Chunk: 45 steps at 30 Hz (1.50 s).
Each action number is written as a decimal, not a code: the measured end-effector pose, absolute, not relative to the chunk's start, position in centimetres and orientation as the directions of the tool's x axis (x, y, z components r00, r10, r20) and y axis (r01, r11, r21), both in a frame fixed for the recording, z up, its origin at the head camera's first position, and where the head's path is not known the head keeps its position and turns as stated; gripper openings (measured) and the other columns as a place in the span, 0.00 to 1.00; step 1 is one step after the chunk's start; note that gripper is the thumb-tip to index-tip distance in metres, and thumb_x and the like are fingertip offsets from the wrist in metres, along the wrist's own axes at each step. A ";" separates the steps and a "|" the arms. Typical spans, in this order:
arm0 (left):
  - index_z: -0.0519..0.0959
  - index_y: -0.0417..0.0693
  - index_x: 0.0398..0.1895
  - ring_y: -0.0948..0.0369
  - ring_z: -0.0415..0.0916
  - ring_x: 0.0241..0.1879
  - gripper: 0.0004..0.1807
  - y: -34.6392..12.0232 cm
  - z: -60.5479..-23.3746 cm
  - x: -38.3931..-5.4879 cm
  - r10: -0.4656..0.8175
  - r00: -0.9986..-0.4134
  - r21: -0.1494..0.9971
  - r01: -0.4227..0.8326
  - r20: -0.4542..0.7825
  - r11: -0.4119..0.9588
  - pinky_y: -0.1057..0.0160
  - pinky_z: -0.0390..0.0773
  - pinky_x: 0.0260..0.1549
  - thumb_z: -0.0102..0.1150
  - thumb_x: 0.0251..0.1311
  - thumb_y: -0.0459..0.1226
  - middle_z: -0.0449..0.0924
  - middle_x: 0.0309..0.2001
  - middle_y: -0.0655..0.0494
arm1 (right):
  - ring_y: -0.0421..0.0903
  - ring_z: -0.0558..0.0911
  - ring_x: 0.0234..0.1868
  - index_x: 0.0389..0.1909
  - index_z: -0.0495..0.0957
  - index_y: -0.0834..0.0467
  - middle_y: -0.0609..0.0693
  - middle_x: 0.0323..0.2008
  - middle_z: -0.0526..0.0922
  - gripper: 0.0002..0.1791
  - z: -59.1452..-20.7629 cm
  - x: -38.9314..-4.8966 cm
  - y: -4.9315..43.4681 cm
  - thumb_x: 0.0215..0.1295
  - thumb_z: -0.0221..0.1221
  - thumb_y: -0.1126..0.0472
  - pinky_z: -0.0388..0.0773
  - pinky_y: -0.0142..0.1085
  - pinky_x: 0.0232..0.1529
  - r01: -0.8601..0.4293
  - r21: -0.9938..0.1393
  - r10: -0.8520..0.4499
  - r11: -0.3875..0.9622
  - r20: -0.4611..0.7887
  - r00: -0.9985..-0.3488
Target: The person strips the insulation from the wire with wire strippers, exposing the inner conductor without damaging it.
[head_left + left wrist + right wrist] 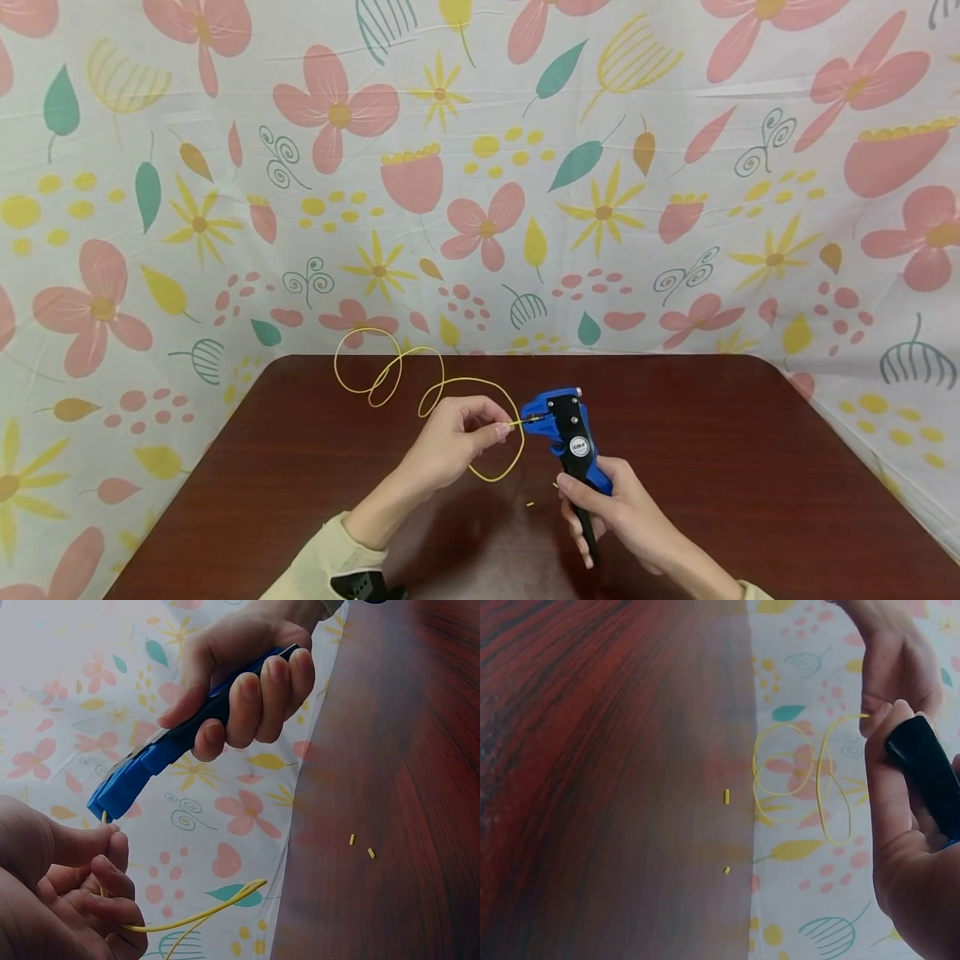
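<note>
Near the middle of the head view, my left hand (457, 442) pinches a yellow wire (172, 925) between thumb and fingertips, close to its end. That end sits in the mouth of a blue and black wire stripper (573, 429), which is held tilted with its head up and to the left. My right hand (626, 508) grips the stripper's handles, fingers wrapped around them. In the left wrist view, the wire meets the blue head just past my left thumb. The rest of the wire trails in loose loops behind my left hand.
Two short yellow bits of insulation (352, 839) lie on the dark red-brown wooden table (750, 467), below the stripper. A white cloth (480, 125) with flowers and leaves hangs behind the table. A dark watch (363, 585) is at the left sleeve.
</note>
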<state>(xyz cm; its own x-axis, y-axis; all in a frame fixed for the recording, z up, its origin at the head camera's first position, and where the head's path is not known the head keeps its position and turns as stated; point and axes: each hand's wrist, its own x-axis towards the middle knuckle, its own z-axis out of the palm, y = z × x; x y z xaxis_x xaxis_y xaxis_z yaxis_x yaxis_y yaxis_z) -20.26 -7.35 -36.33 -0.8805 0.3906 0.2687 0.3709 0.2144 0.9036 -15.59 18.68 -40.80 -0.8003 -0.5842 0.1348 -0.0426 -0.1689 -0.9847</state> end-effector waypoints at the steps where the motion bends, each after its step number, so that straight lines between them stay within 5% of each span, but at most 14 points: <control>1: 0.87 0.42 0.38 0.60 0.74 0.27 0.03 -7.4 -36.3 -20.3 0.391 -0.880 0.904 0.371 0.269 0.214 0.62 0.78 0.28 0.66 0.70 0.30 0.84 0.32 0.49 | 0.45 0.83 0.20 0.44 0.73 0.69 0.54 0.27 0.79 0.12 -40.8 -15.6 18.7 0.85 0.46 0.64 0.82 0.57 0.19 -0.046 -0.984 -0.583 -0.170 0.138 -0.801; 5: 0.87 0.42 0.38 0.60 0.74 0.28 0.03 -7.4 -36.3 -20.3 0.392 -0.880 0.904 0.371 0.269 0.212 0.62 0.78 0.29 0.66 0.70 0.30 0.84 0.32 0.49 | 0.44 0.82 0.19 0.43 0.72 0.69 0.56 0.25 0.78 0.12 -40.9 -15.5 18.7 0.85 0.46 0.65 0.81 0.54 0.16 -0.061 -0.982 -0.578 -0.180 0.155 -0.801; 12: 0.87 0.42 0.37 0.60 0.75 0.28 0.03 -7.2 -36.1 -20.2 0.396 -0.872 0.893 0.394 0.287 0.220 0.64 0.76 0.29 0.66 0.69 0.30 0.83 0.32 0.47 | 0.43 0.80 0.17 0.43 0.71 0.71 0.76 0.21 0.65 0.12 -41.0 -15.3 18.5 0.85 0.45 0.65 0.79 0.52 0.13 -0.105 -0.978 -0.551 -0.179 0.188 -0.813; 20: 0.87 0.44 0.36 0.57 0.77 0.30 0.03 -7.1 -35.8 -20.0 0.388 -0.871 0.880 0.411 0.302 0.237 0.65 0.75 0.29 0.66 0.68 0.29 0.83 0.30 0.55 | 0.46 0.79 0.15 0.42 0.71 0.70 0.75 0.21 0.65 0.13 -41.1 -15.1 18.5 0.85 0.45 0.65 0.79 0.51 0.12 -0.114 -0.979 -0.533 -0.167 0.187 -0.825; 31: 0.88 0.43 0.35 0.61 0.77 0.30 0.04 -7.2 -35.7 -19.9 0.382 -0.878 0.888 0.394 0.288 0.235 0.65 0.75 0.30 0.66 0.69 0.29 0.84 0.30 0.50 | 0.44 0.79 0.16 0.42 0.71 0.70 0.75 0.21 0.65 0.12 -40.9 -14.9 18.6 0.85 0.45 0.65 0.79 0.51 0.13 -0.105 -0.980 -0.527 -0.169 0.180 -0.830; 45: 0.87 0.41 0.37 0.53 0.77 0.20 0.02 -7.3 -35.6 -19.8 0.384 -0.888 0.919 0.344 0.253 0.191 0.62 0.78 0.22 0.67 0.68 0.29 0.81 0.28 0.53 | 0.43 0.80 0.16 0.42 0.71 0.69 0.76 0.21 0.66 0.13 -40.7 -14.7 18.6 0.86 0.46 0.64 0.80 0.50 0.14 -0.087 -0.984 -0.516 -0.157 0.157 -0.842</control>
